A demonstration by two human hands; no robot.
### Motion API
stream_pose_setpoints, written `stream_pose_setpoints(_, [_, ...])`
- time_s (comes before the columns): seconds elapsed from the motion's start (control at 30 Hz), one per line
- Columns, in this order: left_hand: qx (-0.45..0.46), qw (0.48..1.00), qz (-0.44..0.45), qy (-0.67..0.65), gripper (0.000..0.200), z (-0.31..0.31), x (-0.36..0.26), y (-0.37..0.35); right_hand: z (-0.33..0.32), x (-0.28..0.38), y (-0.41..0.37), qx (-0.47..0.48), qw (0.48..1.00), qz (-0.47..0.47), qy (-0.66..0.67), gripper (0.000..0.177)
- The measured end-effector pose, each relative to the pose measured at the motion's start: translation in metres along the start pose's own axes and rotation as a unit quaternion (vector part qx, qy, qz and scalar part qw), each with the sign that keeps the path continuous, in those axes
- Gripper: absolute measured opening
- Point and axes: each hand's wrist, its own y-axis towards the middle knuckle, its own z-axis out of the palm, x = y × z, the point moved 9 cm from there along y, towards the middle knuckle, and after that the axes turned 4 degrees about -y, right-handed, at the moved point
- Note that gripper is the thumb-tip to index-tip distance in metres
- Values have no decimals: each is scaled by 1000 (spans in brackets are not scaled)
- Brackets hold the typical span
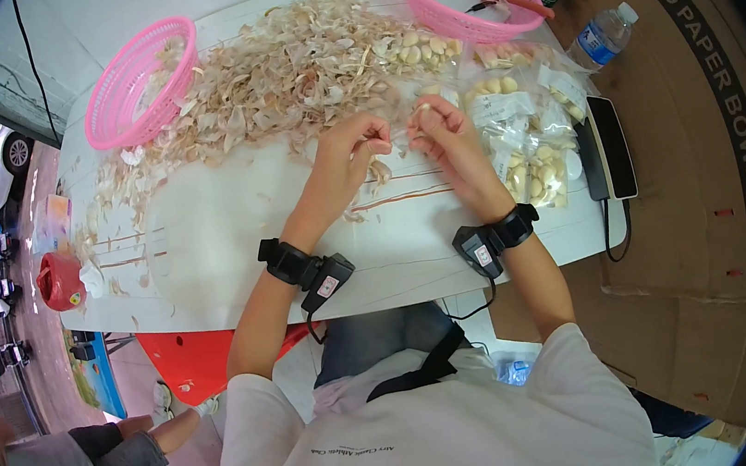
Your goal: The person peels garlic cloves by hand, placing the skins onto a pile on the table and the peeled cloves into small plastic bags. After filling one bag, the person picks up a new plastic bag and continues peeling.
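Nearest the body, black wrist devices (289, 264) are sitting on both forearms above the near part of the white table (240, 287). Beyond them, the left hand (346, 151) is keeping its fingers narrow, thumb and fingertips drawn together; whether they are gripping anything cannot be told. Just beside it, the right hand (447, 135) is holding a pale garlic clove (422, 109) between thumb and fingers. A piece of skin (379, 172) is showing just below the left fingertips. To the right, clear bags of peeled cloves (547, 178) are lying near a black device (612, 148). Farther out, a broad heap of garlic skins (289, 80) is covering the table, with loose peeled cloves (425, 47) lying at its right end. Two pink baskets (158, 127) are flanking the heap; the right one is holding a red-brown tool (507, 0). Two plastic bottles (607, 37) are standing or lying beyond the bags, posture unclear.
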Motion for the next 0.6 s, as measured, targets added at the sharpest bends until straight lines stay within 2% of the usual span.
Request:
stream_pose_setpoints(0.07, [-10,1000,-8,15,9,-4,7,0,-23,5,1,-95,994,-23,42,24])
stream_pose_setpoints(0.13, [-19,999,-15,30,9,-7,9,0,-35,8,5,-99,993,-32,62,25])
stream_pose_setpoints(0.2, [-84,995,-28,45,13,-18,11,0,-39,12,5,-104,990,-43,82,26])
stream_pose_setpoints(0.33, [-123,987,-3,103,17,-33,11,-1,-34,11,4,-114,993,-19,4,27])
stream_pose_setpoints(0.4, [-170,972,17,162,11,-44,6,-3,-32,8,5,-112,993,-7,-38,26])
stream_pose_setpoints(0.47, [-160,966,35,199,13,-42,1,-2,-25,15,6,-88,982,-44,-163,19])
stream_pose_setpoints(0.53, [-152,958,53,236,16,-38,-5,-2,-21,18,6,-77,972,-57,-212,16])
stream_pose_setpoints(0.6, [-68,968,52,236,13,-18,-3,2,-16,19,6,-65,961,-69,-261,13])
